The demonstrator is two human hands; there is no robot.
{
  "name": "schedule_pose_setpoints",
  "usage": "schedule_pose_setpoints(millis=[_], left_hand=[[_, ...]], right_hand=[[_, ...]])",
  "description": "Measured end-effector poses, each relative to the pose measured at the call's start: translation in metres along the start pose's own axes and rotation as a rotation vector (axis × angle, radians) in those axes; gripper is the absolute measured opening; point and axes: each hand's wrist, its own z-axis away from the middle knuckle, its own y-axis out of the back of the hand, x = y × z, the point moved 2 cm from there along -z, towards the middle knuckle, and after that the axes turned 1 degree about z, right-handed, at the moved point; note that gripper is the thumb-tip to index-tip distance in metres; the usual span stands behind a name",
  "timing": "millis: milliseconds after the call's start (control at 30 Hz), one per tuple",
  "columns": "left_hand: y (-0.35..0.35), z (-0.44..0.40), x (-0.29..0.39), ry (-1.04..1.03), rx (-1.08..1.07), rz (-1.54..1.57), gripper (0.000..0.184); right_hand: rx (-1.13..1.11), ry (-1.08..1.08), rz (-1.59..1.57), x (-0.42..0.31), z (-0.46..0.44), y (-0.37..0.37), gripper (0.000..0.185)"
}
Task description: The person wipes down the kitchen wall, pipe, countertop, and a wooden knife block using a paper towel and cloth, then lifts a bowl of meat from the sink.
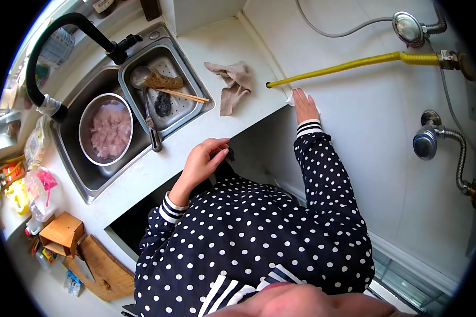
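Note:
My left hand (200,162) is in front of the counter edge, its fingers loosely curled; a small dark thing at the fingertips is too unclear to name. Flat against the white surface at the counter's right end lies my right hand (305,107), fingers stretched out, with a bit of white material (291,99) showing beside them. A yellow hose (349,67) runs just beyond those fingertips. On the counter (195,127) between the hands and the sink is a crumpled beige cloth (234,83).
In the sink (71,158) stands a metal bowl (81,129) of pinkish pieces in liquid. A drain tray (182,58) holds a ladle (149,119), chopsticks (188,96) and scrubbers. A black faucet (76,20) arches over. Wooden boards (108,269) lie lower left; valves (424,143) are right.

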Motion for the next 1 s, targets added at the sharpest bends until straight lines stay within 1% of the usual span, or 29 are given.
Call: schedule_pose_setpoints(millis=[33,133,200,267,367,467,500,533,600,633,733,767,800,833,867,933,967,1000], left_hand=[[-0.001,0.0,0.001,0.002,-0.002,0.005,0.026],[0.001,-0.002,0.0,-0.011,-0.015,-0.003,0.026],[-0.001,-0.004,-0.006,-0.008,0.0,0.008,0.026],[-0.005,-0.009,-0.01,0.004,0.028,0.036,0.026],[-0.019,-0.026,-0.003,-0.05,-0.001,0.037,0.026],[-0.03,-0.038,0.013,0.037,-0.102,-0.026,0.025],[-0.034,-0.04,0.012,0.042,-0.096,-0.044,0.025],[-0.038,-0.046,0.005,0.057,-0.075,-0.002,0.026],[-0.051,-0.048,-0.012,0.105,-0.049,0.085,0.026],[-0.054,-0.053,-0.004,0.068,-0.047,0.015,0.026],[-0.074,-0.068,-0.002,0.066,-0.085,0.06,0.026],[-0.078,-0.072,0.001,0.141,-0.107,0.091,0.026],[-0.08,-0.072,0.001,0.098,-0.076,0.072,0.027],[-0.081,-0.072,0.0,0.05,-0.042,0.051,0.027],[-0.081,-0.072,0.0,0.004,-0.006,0.032,0.028],[-0.073,-0.079,-0.001,0.037,0.068,-0.124,0.03],[-0.068,-0.082,-0.003,0.058,0.091,-0.203,0.032],[-0.062,-0.091,-0.004,-0.03,0.15,-0.301,0.034]], right_hand=[[-0.055,-0.006,-0.035,0.0,0.008,0.005,0.052],[-0.167,-0.011,-0.188,-0.015,0.056,-0.027,0.046],[0.019,-0.058,-0.735,0.004,0.069,-0.002,0.04],[0.212,-0.14,-0.987,0.018,0.05,0.028,0.041],[0.304,-0.103,-1.148,0.015,0.003,0.016,0.044],[0.134,-0.101,-1.126,-0.011,-0.016,-0.011,0.044],[0.234,-0.116,-1.127,-0.019,-0.013,-0.017,0.043],[0.246,-0.12,-1.103,-0.02,-0.014,-0.015,0.041],[0.144,-0.098,-1.069,-0.019,-0.024,-0.008,0.04],[0.138,-0.087,-1.069,-0.021,-0.022,-0.005,0.04],[0.175,-0.045,-1.073,-0.015,-0.036,-0.003,0.04],[0.185,-0.038,-1.092,-0.014,-0.028,-0.003,0.04],[0.198,-0.034,-1.111,-0.013,-0.018,-0.001,0.04],[0.186,-0.048,-1.05,-0.012,-0.006,0.004,0.04],[0.125,-0.077,-1.076,-0.01,0.009,0.01,0.044],[-0.053,-0.225,-1.293,-0.011,0.031,0.012,0.042],[-0.099,-0.209,-1.392,-0.006,0.034,0.029,0.039],[-0.145,-0.202,-1.491,0.001,0.034,0.046,0.037]])
